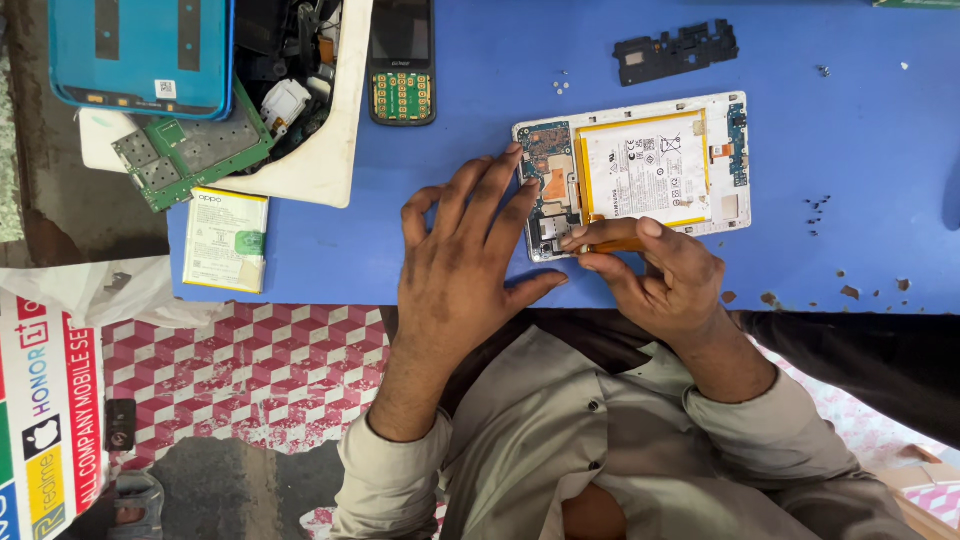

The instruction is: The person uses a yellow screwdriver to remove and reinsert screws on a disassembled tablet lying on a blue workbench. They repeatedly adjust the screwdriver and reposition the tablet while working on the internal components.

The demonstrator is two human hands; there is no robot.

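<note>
While the left hand (462,262) lies flat with its fingers spread on the blue table (500,80), its fingertips touch the left edge of the opened phone (632,172). This phone lies face down near the front edge of the table, with its back cover off, so that the white battery (645,165) with a yellow border and the circuit board (550,185) at its left are visible. The right hand (662,272) is closed in a pinch around a thin orange tool (615,243), thumb and fingers pressed together on it. The tool is at the lower edge of the phone, near the bottom corner of the board; whether its tip touches the board I cannot tell.

Above the phone, well apart, a black plastic part (677,52) lies on the table. Small screws (560,82) are near it, and more dark bits (818,205) lie to the right of the phone. At the upper left a white tray (335,120) holds mixed parts, with a green board (185,150) at its side and a blue phone cover (140,50) over it. A keypad phone (402,60) lies just beside the tray. A loose battery (226,238), white and yellow, lies at the left front corner of the table.
</note>
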